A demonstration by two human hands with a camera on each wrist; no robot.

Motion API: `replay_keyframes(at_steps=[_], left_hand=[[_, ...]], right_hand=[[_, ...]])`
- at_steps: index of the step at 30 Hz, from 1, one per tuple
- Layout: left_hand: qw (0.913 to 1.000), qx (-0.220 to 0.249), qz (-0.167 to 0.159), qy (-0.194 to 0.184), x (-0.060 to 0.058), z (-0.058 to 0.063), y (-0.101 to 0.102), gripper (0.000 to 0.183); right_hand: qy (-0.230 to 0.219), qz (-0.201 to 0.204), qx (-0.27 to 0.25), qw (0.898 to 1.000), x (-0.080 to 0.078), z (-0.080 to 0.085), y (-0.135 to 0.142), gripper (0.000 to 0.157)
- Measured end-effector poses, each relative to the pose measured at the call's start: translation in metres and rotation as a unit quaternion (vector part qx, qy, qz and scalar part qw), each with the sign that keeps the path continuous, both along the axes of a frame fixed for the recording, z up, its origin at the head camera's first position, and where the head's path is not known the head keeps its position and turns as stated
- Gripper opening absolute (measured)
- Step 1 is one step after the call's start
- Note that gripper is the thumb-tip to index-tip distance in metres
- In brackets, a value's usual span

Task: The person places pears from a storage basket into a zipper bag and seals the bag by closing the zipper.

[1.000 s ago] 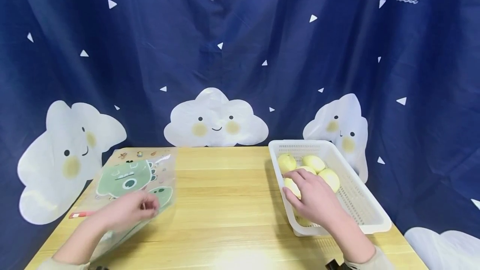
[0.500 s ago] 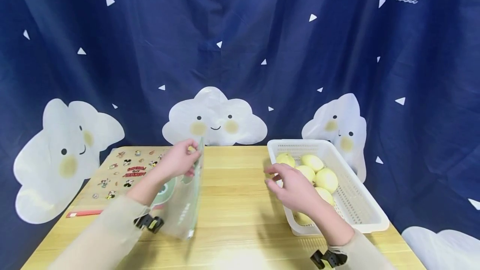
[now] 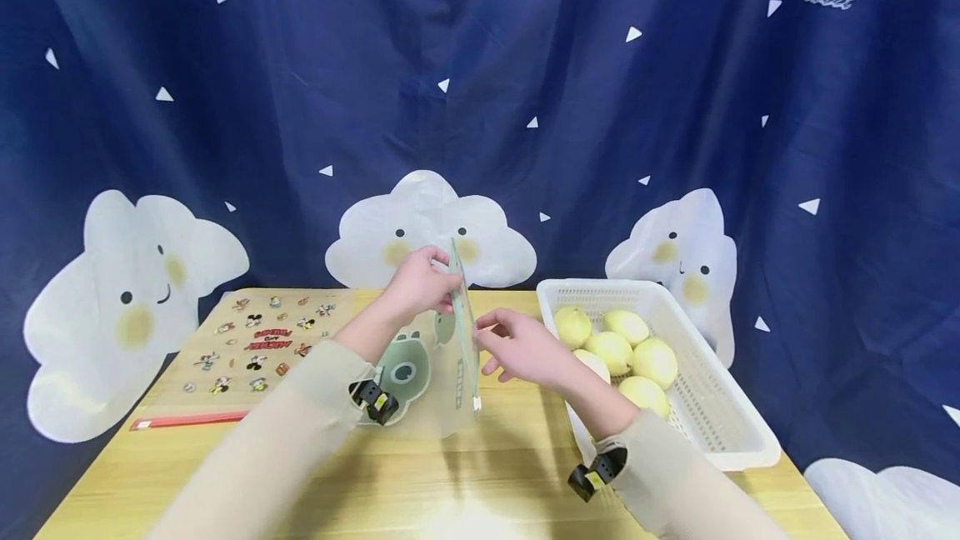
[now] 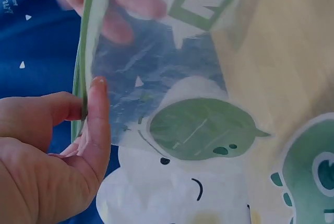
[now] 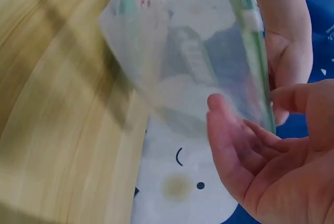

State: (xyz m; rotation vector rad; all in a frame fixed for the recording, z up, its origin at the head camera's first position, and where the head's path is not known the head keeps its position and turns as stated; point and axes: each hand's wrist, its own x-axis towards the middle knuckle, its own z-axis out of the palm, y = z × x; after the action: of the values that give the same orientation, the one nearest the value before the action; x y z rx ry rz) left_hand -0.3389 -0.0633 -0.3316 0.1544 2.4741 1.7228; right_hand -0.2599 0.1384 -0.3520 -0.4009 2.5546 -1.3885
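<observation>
Betw. L fingers (image 4: 98, 122): clr grn-edged bag (image 4: 201, 125)

The head view is looking forward and slightly down from the near side, standing well back and taking in the wooden tabletop (image 3: 405, 486), the white basket (image 3: 723, 440) on the right and the dark blue curtain (image 3: 480, 65) at the far side. The left wrist camera (image 3: 373, 402) is peering close past the left hand (image 3: 426, 280) toward the far curtain, lying rolled so that the clouds are showing sideways. The right wrist camera (image 3: 597, 472) is looking close past the right hand (image 3: 525, 348) toward the left and far side, rolling the opposite way. Both wrist views are sharing the clear zip bag (image 3: 405, 373) and both hands; the head view is showing these from farther off.
</observation>
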Motion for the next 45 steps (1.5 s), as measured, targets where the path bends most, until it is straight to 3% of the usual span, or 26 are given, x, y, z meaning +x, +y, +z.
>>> replay_keyframes(at_steps=[4, 9, 12, 15, 18, 22, 25, 28, 31, 34, 39, 41, 45], left_hand=[[0.9997, 0.018, -0.010, -0.016, 0.001, 0.002, 0.007, 0.040], [0.9960, 0.014, -0.043, -0.077, 0.005, 0.001, 0.008, 0.022], [0.9943, 0.000, -0.058, -0.090, 0.005, 0.000, 0.005, 0.012], [0.9959, -0.028, -0.059, -0.062, 0.001, 0.000, -0.009, 0.010], [0.9973, -0.047, -0.036, -0.042, -0.007, 0.002, -0.034, 0.013], [0.9960, -0.051, -0.034, -0.065, -0.011, 0.007, -0.068, 0.019], [0.9953, -0.030, -0.062, -0.067, -0.010, 0.009, -0.077, 0.027], [0.9954, 0.018, -0.081, -0.049, -0.009, 0.008, -0.073, 0.030], [0.9945, 0.047, -0.083, -0.041, -0.006, 0.007, -0.067, 0.036], [0.9952, 0.041, -0.080, -0.039, -0.002, 0.005, -0.065, 0.039], [0.9968, 0.054, -0.043, -0.040, 0.001, 0.004, -0.071, 0.037], [0.9953, 0.068, -0.047, -0.051, 0.002, 0.003, -0.072, 0.038], [0.9889, 0.113, -0.071, -0.065, 0.006, -0.001, -0.069, 0.045]], right_hand=[[0.003, -0.029, -0.013, 0.999, -0.009, -0.001, -0.007, 0.022], [0.020, -0.065, -0.009, 0.998, -0.018, -0.003, -0.013, 0.012], [0.018, -0.067, -0.005, 0.998, -0.023, -0.005, -0.011, 0.011], [0.008, -0.076, -0.009, 0.997, -0.030, -0.004, 0.002, 0.017], [-0.002, -0.112, -0.018, 0.994, -0.039, -0.002, 0.024, 0.023], [-0.010, -0.167, -0.022, 0.986, -0.047, 0.004, 0.052, 0.026], [-0.010, -0.175, -0.014, 0.984, -0.048, 0.008, 0.062, 0.028], [-0.001, -0.160, -0.007, 0.987, -0.048, 0.008, 0.062, 0.027], [0.017, -0.138, 0.000, 0.990, -0.048, 0.005, 0.059, 0.026], [0.036, -0.121, 0.008, 0.992, -0.048, 0.003, 0.057, 0.025], [0.033, -0.164, 0.016, 0.986, -0.050, 0.006, 0.063, 0.026], [0.032, -0.178, 0.016, 0.983, -0.051, 0.009, 0.064, 0.027], [0.032, -0.161, 0.003, 0.986, -0.052, 0.011, 0.061, 0.028]])
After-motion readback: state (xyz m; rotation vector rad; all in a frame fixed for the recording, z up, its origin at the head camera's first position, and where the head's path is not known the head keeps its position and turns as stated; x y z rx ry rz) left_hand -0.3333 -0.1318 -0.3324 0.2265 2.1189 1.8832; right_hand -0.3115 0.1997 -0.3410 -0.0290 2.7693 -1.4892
